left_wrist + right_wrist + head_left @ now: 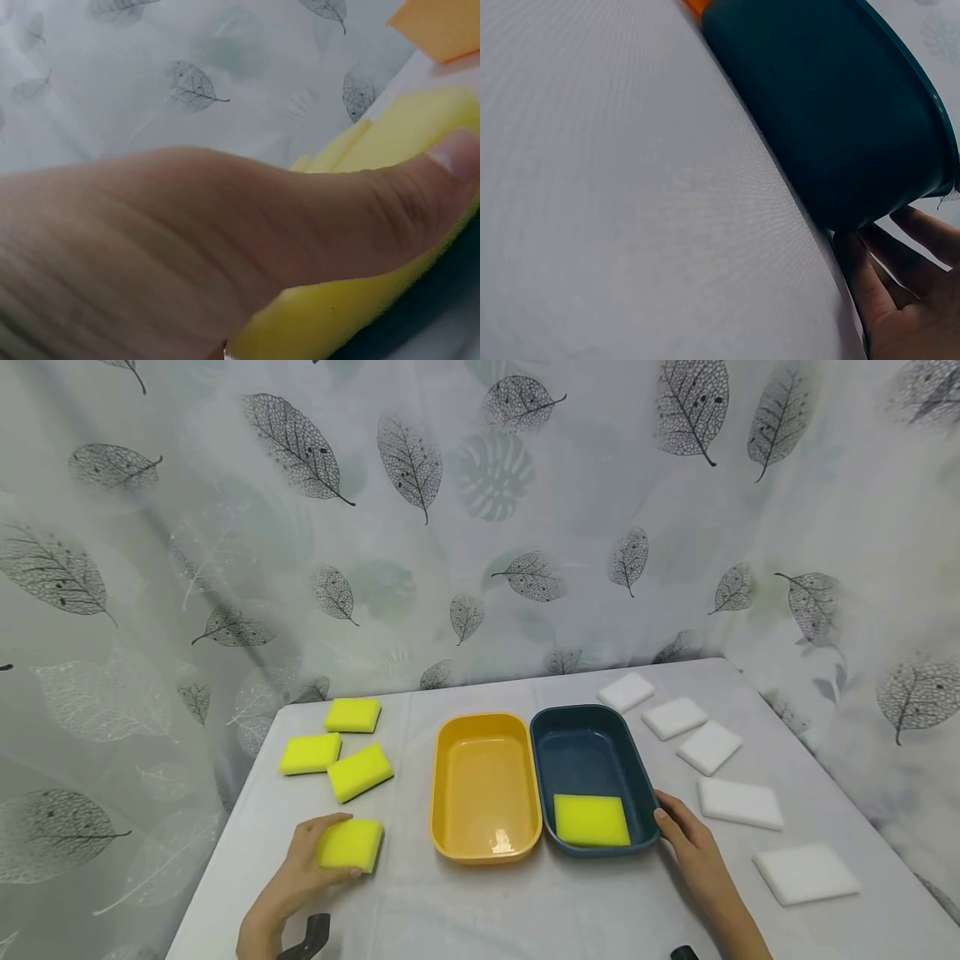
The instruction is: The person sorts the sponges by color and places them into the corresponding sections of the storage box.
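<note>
Yellow sponge [350,845] inside the left grip [302,864]

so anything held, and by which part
Left hand grips a yellow sponge by its near and far edges; right hand touches the blue tray at its right side.

No text, label, brand, number or sign is showing legibly in any of the views.
</note>
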The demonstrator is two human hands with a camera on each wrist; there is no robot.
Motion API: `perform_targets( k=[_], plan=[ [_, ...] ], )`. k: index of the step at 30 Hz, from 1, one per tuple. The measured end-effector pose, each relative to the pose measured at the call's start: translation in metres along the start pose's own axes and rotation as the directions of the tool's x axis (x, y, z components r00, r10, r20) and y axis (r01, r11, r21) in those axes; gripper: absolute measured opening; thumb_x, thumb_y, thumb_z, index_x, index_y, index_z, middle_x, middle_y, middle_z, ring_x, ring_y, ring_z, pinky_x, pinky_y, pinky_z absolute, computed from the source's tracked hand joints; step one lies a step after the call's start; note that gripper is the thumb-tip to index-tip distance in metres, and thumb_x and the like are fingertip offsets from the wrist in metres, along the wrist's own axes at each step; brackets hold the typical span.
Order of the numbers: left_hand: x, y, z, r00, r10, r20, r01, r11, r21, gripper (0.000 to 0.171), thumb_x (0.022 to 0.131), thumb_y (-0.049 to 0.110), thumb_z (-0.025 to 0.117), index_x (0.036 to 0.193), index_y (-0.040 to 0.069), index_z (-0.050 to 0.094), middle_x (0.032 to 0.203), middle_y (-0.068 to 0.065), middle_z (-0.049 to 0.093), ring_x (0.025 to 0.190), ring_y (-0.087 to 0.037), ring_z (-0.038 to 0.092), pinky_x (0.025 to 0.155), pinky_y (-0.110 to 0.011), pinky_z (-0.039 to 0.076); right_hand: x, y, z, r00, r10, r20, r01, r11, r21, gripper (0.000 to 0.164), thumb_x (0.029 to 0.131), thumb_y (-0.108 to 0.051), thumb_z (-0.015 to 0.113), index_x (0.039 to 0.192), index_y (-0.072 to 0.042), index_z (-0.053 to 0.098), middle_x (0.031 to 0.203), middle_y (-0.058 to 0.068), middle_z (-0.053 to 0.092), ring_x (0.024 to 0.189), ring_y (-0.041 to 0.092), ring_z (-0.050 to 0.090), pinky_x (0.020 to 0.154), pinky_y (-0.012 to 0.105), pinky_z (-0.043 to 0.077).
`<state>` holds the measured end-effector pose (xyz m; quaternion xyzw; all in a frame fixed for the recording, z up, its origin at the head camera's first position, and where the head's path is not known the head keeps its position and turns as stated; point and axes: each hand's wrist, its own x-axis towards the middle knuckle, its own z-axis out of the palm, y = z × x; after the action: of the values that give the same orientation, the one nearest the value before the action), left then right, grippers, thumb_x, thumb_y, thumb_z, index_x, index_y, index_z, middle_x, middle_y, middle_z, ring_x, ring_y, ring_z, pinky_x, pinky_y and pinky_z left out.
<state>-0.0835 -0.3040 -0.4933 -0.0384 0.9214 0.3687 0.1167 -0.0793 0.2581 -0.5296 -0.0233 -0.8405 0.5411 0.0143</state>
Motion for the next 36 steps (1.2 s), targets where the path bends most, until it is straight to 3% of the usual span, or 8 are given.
perform_targets(
  k=[5,10,14,20,36],
  plan=[
    [-0.001,0.002,-0.001,1.000,-0.004,-0.018,0.003,0.998,-0.056,0.088,0.079,0.028,0.091,0.151,0.014,0.043,0.153,-0.028,0.021,0.138,-0.046,0.034,0.114,-0.069,0.031,0.000,-0.002,-0.001,1.000,0.001,0.002,0.000,1.000,-0.005,0.058,0.113,-0.037,0.040,0.157,0.002,0.039,0.158,0.030,0.045,0.109,-0.031,0.039,0.089,0.005,0.046],
    [-0.002,0.007,-0.003,0.998,0.024,-0.054,-0.026,0.999,-0.036,0.086,0.081,0.032,0.090,0.150,0.015,0.042,0.152,-0.026,0.024,0.138,-0.044,0.035,0.114,-0.067,0.032,0.001,-0.004,0.000,1.000,0.002,0.013,-0.002,1.000,0.005,0.061,0.113,-0.041,0.040,0.157,0.001,0.039,0.159,0.028,0.045,0.113,-0.027,0.041,0.091,0.003,0.045],
    [-0.002,0.015,-0.006,0.995,0.039,-0.093,-0.039,0.999,-0.005,0.087,0.081,0.038,0.089,0.149,0.015,0.041,0.151,-0.025,0.026,0.138,-0.044,0.037,0.115,-0.068,0.033,0.002,-0.006,0.000,1.000,0.011,0.020,-0.011,1.000,0.001,0.064,0.112,-0.045,0.039,0.158,-0.001,0.039,0.160,0.026,0.044,0.115,-0.026,0.042,0.093,0.001,0.042],
    [-0.002,0.031,-0.008,0.994,0.035,-0.105,-0.038,0.999,-0.026,0.086,0.082,0.045,0.087,0.149,0.018,0.041,0.151,-0.022,0.026,0.140,-0.042,0.035,0.118,-0.068,0.031,0.003,-0.005,-0.001,0.999,0.028,0.026,-0.028,1.000,-0.004,0.064,0.112,-0.045,0.039,0.159,-0.001,0.038,0.161,0.026,0.042,0.112,-0.030,0.037,0.092,0.001,0.041],
    [0.005,0.064,0.008,0.970,0.133,-0.205,-0.143,0.989,-0.036,0.084,0.081,0.051,0.086,0.147,0.018,0.046,0.139,-0.014,0.035,0.132,-0.037,0.044,0.111,-0.060,0.038,-0.001,-0.001,-0.002,0.999,0.046,0.016,-0.046,0.999,-0.013,0.062,0.113,-0.043,0.039,0.157,0.000,0.039,0.159,0.027,0.045,0.109,-0.031,0.039,0.092,0.006,0.046]
  ],
)
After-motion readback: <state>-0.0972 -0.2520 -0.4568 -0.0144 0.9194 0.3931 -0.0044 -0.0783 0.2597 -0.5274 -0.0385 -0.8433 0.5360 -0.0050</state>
